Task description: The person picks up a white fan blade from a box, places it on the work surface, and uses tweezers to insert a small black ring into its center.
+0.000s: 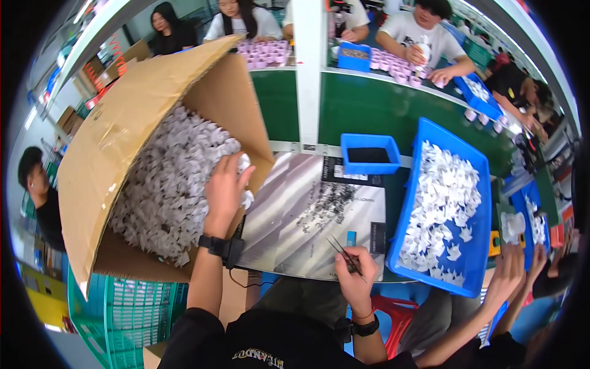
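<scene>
A tilted cardboard box (132, 117) at the left holds a heap of small white plastic parts (178, 166). My left hand (224, 189) reaches to the right edge of this heap, fingers stretched and thumb apart, touching the parts. Some white parts beside its fingers are partly hidden. Dark tweezers (339, 249) are pinched in my right hand (356, 270), tips pointing away over the near edge of the work board (273, 203). Scattered small black pieces (332, 203) lie on the board beyond the tweezers' tips.
A blue bin (369, 140) with black contents stands behind the board. To the right, a long blue tray (402, 246) carries more white parts. Green crates (132, 313) are below the box. Another person's hands (513, 267) work at far right; people sit across the green belt (350, 104).
</scene>
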`<state>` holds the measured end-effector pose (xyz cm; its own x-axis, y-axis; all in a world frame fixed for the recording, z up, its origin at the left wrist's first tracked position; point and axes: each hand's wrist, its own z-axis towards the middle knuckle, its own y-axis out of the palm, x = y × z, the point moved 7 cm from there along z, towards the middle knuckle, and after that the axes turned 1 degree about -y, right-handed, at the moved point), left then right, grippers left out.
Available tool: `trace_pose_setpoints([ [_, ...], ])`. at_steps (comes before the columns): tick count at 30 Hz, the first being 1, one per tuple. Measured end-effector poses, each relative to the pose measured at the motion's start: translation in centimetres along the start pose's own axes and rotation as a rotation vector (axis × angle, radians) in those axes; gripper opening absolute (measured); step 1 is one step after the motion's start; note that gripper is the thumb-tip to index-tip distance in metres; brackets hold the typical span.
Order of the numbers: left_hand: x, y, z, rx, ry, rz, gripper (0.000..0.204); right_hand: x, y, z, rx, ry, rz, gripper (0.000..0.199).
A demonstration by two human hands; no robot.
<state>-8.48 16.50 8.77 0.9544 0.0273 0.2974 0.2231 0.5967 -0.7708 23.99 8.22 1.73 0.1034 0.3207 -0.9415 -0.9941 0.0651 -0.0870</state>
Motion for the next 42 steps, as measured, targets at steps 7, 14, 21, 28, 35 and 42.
trace_pose_setpoints([
  [7, -1.9, -1.7, 0.0, 0.207, -0.121, -0.297, 0.042, -0.3, 0.3, 0.2, -0.021, -0.024, -0.038, 0.016],
  [14, -1.4, 1.5, -3.3, -0.021, -0.748, -1.444, 0.044, -0.5, 0.3, 0.2, -0.007, -0.011, -0.049, 0.015],
  [21, 1.9, 4.7, -7.7, -0.242, -0.864, -1.458, 0.044, -0.4, 0.6, 0.4, -0.021, -0.013, -0.076, 0.016],
  [28, 3.4, 4.4, -7.1, -0.278, -0.741, -1.222, 0.041, -0.5, 0.3, 0.3, 0.001, -0.016, -0.116, 0.017],
  [35, 3.2, 0.4, -8.8, -0.236, -0.330, -0.884, 0.034, -0.6, 0.4, -0.1, -0.016, -0.005, -0.146, 0.016],
  [42, 9.3, -0.7, -11.7, -0.345, 0.347, -0.221, 0.041, -0.4, 0.4, -0.2, -0.018, 0.013, -0.120, 0.016],
])
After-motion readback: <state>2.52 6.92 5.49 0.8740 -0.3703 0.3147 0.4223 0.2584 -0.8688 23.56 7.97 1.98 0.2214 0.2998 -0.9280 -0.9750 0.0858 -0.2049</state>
